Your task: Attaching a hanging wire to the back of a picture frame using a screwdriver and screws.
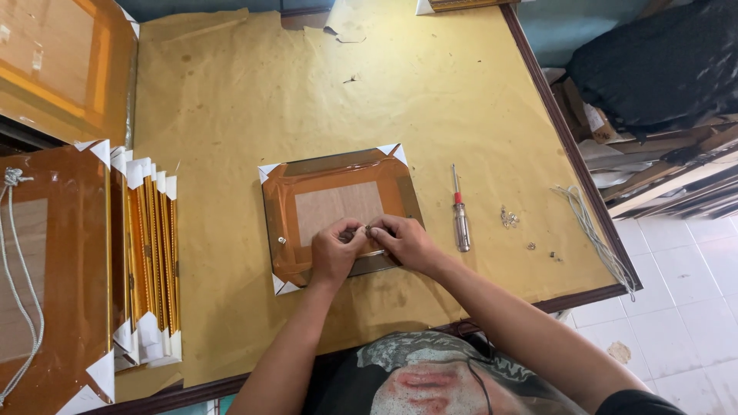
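Observation:
A picture frame (338, 188) lies face down in the middle of the table, wrapped in brown film with white paper corner guards. My left hand (334, 253) and my right hand (407, 242) rest on its near edge, fingertips pinched together on a small metal fitting (365, 230). Which hand grips the fitting I cannot tell for certain; both touch it. A small silver stud (282, 240) sits on the frame's left side.
A red-handled screwdriver (460, 214) lies right of the frame, with small metal screws (509, 219) and white cords (592, 227) near the table's right edge. Stacked wrapped frames (146, 253) stand at the left. Yellow paper (231, 100) covers the table.

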